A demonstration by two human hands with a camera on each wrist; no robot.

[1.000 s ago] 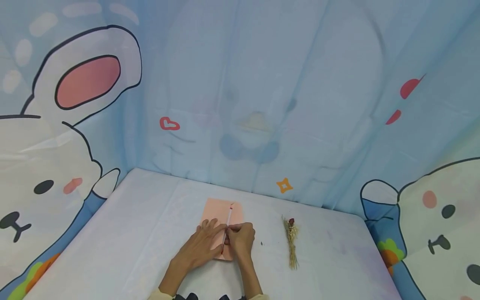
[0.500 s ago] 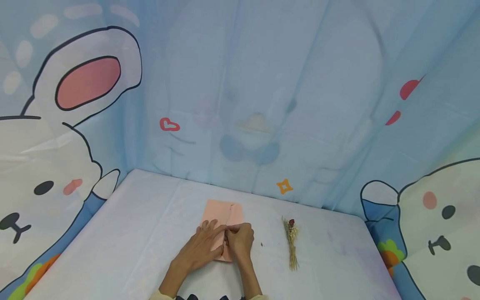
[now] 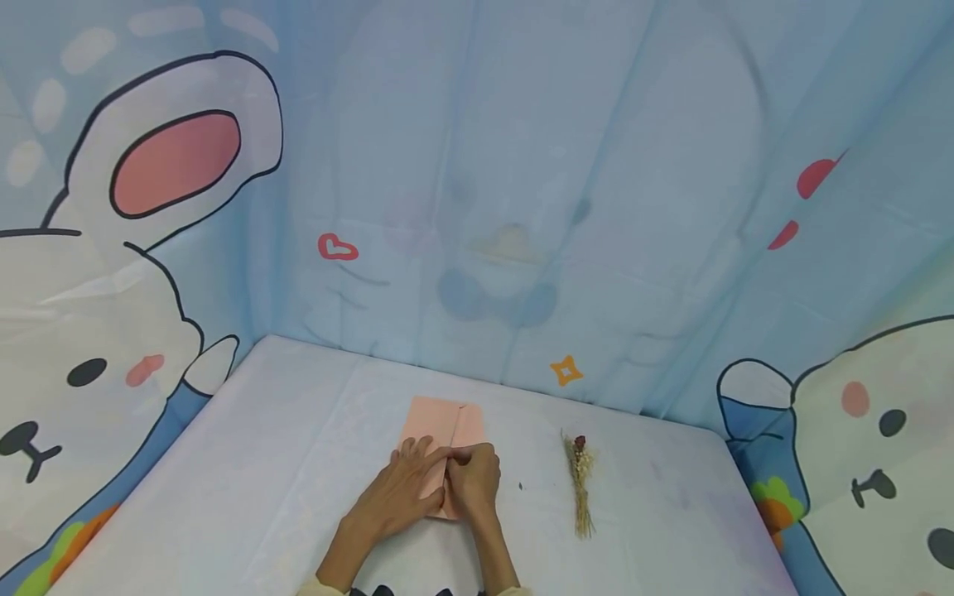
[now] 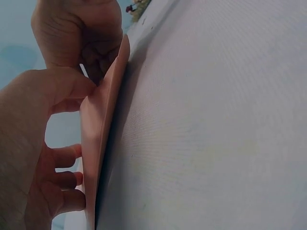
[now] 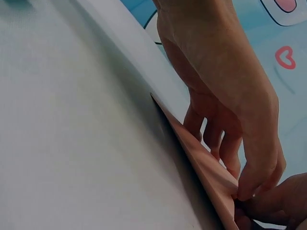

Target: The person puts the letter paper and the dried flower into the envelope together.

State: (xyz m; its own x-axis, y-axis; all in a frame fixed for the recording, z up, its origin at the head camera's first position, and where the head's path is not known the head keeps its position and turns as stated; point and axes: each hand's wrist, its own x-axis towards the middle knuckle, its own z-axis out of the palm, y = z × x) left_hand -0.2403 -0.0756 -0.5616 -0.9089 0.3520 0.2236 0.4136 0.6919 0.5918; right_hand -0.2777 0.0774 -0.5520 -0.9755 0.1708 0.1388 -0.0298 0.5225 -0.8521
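A folded pink paper (image 3: 432, 415) lies on the white table, a lengthwise seam running down its right part. My left hand (image 3: 401, 488) rests on it with fingers spread and extended, pressing the paper to the left of the seam. At the seam my right hand (image 3: 474, 480) has curled fingers, pinching the paper's edge between thumb and forefinger. The left wrist view shows the pink paper (image 4: 98, 120) edge-on, its near end slightly lifted where the two hands meet. In the right wrist view, the right fingertips are partly hidden behind the paper and the left hand (image 5: 230, 110).
A small bunch of dried flowers (image 3: 580, 484) with one dark red bloom lies on the table to the right. Between it and the hands is a tiny dark speck (image 3: 520, 486). A blue cartoon curtain (image 3: 507, 165) hangs behind the table.
A white strip with red ends showing along the seam a second ago is now out of sight, and the paper's edges meet there. The right hand has shifted slightly left; the left hand stays put.
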